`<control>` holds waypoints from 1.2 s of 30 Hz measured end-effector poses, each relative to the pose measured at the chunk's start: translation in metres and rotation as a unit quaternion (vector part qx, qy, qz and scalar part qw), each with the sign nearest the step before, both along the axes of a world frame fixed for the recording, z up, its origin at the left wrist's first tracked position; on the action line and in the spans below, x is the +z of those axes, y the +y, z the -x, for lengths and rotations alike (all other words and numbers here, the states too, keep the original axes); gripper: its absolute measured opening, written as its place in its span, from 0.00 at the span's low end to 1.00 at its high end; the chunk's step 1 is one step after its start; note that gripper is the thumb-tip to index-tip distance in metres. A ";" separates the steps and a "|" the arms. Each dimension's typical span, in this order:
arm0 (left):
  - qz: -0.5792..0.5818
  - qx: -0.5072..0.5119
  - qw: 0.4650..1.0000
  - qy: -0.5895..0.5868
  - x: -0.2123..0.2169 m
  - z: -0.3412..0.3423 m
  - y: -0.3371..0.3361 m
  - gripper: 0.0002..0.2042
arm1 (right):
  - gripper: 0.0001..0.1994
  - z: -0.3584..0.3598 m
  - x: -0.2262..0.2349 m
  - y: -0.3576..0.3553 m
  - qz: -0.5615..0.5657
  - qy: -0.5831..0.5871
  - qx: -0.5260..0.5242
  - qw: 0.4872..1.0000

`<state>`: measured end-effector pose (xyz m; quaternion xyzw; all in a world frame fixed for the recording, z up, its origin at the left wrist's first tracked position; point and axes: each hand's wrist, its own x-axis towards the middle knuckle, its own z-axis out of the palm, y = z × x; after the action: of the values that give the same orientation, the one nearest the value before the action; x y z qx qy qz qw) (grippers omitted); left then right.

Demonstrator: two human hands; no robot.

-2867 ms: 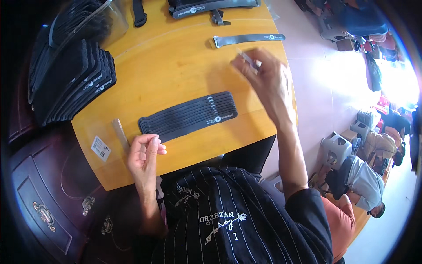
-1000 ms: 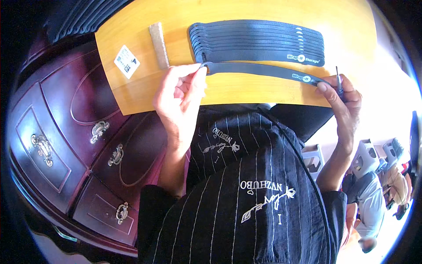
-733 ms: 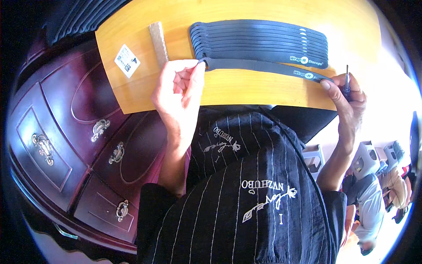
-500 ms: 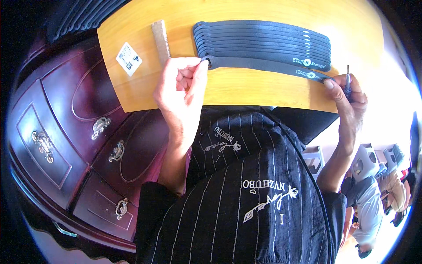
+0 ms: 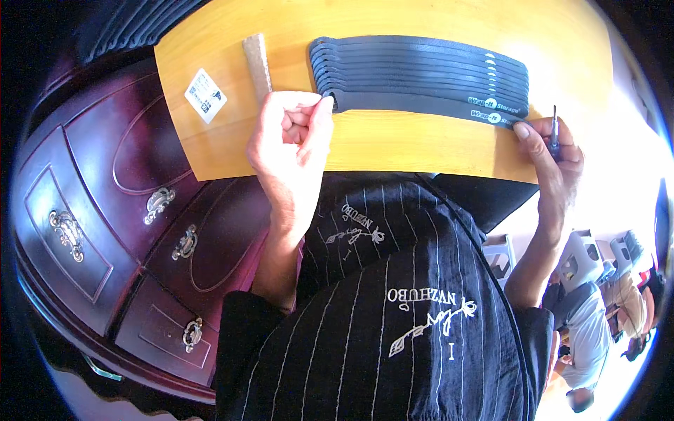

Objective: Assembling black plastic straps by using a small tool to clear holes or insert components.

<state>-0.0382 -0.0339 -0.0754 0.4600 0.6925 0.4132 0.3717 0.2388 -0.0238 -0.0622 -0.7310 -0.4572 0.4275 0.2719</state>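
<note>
Several black straps lie in an overlapping stack (image 5: 421, 67) on the yellow wooden table, their loop ends at the left and printed ends at the right. The nearest black strap (image 5: 407, 105) stretches along the front of the stack, touching it. My left hand (image 5: 291, 137) is closed, thumb and forefinger pinching this strap's left end by its hole. At the strap's right end, my right hand (image 5: 554, 151) grips the tip between thumb and forefinger. A small screwdriver-like tool (image 5: 555, 133) with a thin metal shaft stands upright between the same hand's fingers.
A narrow brown strip (image 5: 258, 67) and a white printed label (image 5: 206, 96) are on the table (image 5: 421, 144) at the left. Dark red drawers (image 5: 70, 231) with metal handles stand beside it. More black straps (image 5: 133, 28) hang at far left. Grey stools (image 5: 581, 258) and people (image 5: 588, 330) are at right.
The strap's right end has shifted a little left and away from me, closing the gap to the stack. My right hand moved with it; my left hand kept its pinch.
</note>
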 end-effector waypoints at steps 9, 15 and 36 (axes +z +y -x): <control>0.041 0.020 0.998 0.042 0.005 -0.003 -0.005 0.04 | 0.06 0.009 -0.003 -0.006 0.016 0.156 -0.073 0.985; 0.019 -0.002 1.000 0.001 -0.002 0.001 -0.011 0.04 | 0.11 0.003 -0.001 -0.005 -0.022 -0.024 0.027 0.999; 0.017 -0.011 1.000 0.007 -0.001 -0.002 -0.003 0.05 | 0.12 0.008 0.000 0.003 -0.032 -0.008 -0.013 0.999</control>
<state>-0.0364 -0.0370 -0.0763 0.4641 0.6968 0.3944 0.3789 0.2311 -0.0206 -0.0620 -0.7315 -0.4631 0.4030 0.2969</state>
